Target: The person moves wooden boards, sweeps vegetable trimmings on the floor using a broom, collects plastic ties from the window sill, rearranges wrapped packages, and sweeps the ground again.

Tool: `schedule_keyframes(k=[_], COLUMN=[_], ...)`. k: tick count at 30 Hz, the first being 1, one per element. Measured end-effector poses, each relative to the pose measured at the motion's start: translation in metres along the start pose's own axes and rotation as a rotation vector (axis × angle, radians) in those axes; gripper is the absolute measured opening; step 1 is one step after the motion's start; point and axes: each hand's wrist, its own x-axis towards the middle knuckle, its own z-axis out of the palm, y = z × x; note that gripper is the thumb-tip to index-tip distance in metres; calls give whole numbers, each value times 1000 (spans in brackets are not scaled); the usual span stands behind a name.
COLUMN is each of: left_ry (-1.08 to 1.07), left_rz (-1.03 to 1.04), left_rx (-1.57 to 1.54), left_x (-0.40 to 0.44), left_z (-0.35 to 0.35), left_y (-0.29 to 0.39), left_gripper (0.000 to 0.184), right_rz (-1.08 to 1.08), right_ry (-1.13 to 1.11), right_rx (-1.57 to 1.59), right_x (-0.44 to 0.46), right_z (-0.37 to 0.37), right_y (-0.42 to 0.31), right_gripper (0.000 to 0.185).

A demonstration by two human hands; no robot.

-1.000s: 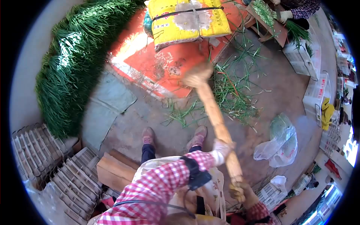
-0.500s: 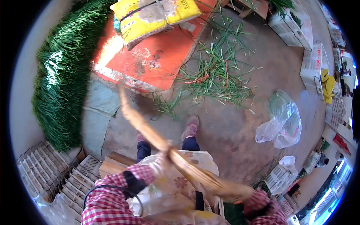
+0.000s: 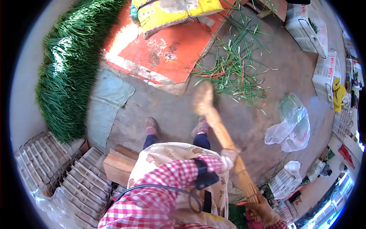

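A straw broom (image 3: 225,133) slants across the middle, its blurred head on the floor just below a heap of loose green stalks (image 3: 238,74). My left hand (image 3: 230,158), in a pale glove, is closed round the middle of the handle. Lower right, near the handle's end, my right hand (image 3: 262,210) grips the broom too, its fingers partly hidden. Red strips lie among the stalks. An orange sheet (image 3: 160,49) is left of the heap, with a yellow sack (image 3: 171,15) on it.
Green bundles (image 3: 72,76) are piled along the left. Stacked crates (image 3: 84,187) and a cardboard box (image 3: 119,168) stand lower left. On the right are a clear plastic bag (image 3: 291,126) and white crates (image 3: 303,32). A grey-green cloth (image 3: 108,101) lies beside the sheet.
The broom swung left, then back right with both hands on it. Stalks that lay near my feet are no longer there. The co-worker's hands at the top right have left the view.
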Motion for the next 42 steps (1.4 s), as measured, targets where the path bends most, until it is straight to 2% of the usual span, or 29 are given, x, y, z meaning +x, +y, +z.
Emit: schedule_keyframes(k=[1,3,4,7,8,9,10,11,12,13,16,17,18,19,21,22,23,24,25,26,27,29,30,32,33,35,37,40,42], left_ry=[-159,-232,-313,-451,-516,-457,-409,-450,-331,-284,-223,33,55,89,162,199,199,252,368,284,186,108,-37,-215,-238,-181,-160,-274,-433], left_rz=[177,-22,-16,-222,-246,-297,-309,-328,-208,-100,31,142,184,223,210,213,97,137,302,191,171,76,253,146,-121,-138,-159,-96,-101], left_rx=[-264,-336,-349,-298,-304,-265,-418,-409,-476,-496,-629,-579,-594,-616,-509,-457,-568,-533,-262,-208,-288,-129,346,519,205,75,131,180,187], left_x=[24,-28,-43,-82,-112,-89,-108,-108,-86,-76,-26,-17,-13,-13,10,19,6,39,49,26,3,21,29,17,-11,-59,-89,-87,-81], left_z=[17,14,11,-17,-47,-53,-83,-119,-144,-185,-295,-317,-332,-334,-315,-304,-259,-235,-198,-157,-117,-56,-28,25,57,113,152,190,202], left_y=[-37,10,12,8,36,-3,19,33,13,17,33,49,74,87,79,78,81,45,20,18,24,-21,-35,-41,-30,-18,-23,-47,-19], left_gripper=[28,45,48,50,50,50,45,37,34,35,46,42,33,25,29,32,31,25,16,17,25,29,32,37,39,33,30,31,33], right_rz=[-4,-155,-231,-181,-121,-61,-15,13,9,-30,-390,-706,-816,-635,-276,-397,-518,-557,-589,-394,-214,-64,15,92,88,61,120,54,-97], right_ry=[53,124,153,123,62,-8,-90,-176,-272,-372,-827,-745,-678,-665,-595,-593,-591,-539,-487,-471,-457,-317,-269,-190,-148,-144,-169,-134,-76], right_rx=[-1,80,118,78,34,-18,-71,-121,-160,-173,-94,-247,-428,-408,-343,-222,-110,-88,-58,44,141,199,244,316,343,445,481,686,918], right_x=[-9,-21,-26,-50,-56,-59,-58,-51,-37,-19,94,137,143,137,124,146,156,150,141,112,76,30,21,1,-13,-44,-62,-78,-73], right_z=[5,2,-1,20,29,39,48,57,67,74,118,142,167,170,176,157,135,108,76,46,20,-19,-38,-69,-85,-117,-154,-176,-178], right_y=[1,44,69,68,58,45,33,21,10,0,-35,-39,-62,-73,-96,-71,-47,-26,-6,1,1,8,23,55,67,96,147,181,190], right_gripper=[76,39,26,40,46,52,59,66,72,79,81,79,74,73,70,69,68,66,63,62,61,62,57,50,47,48,48,48,47])
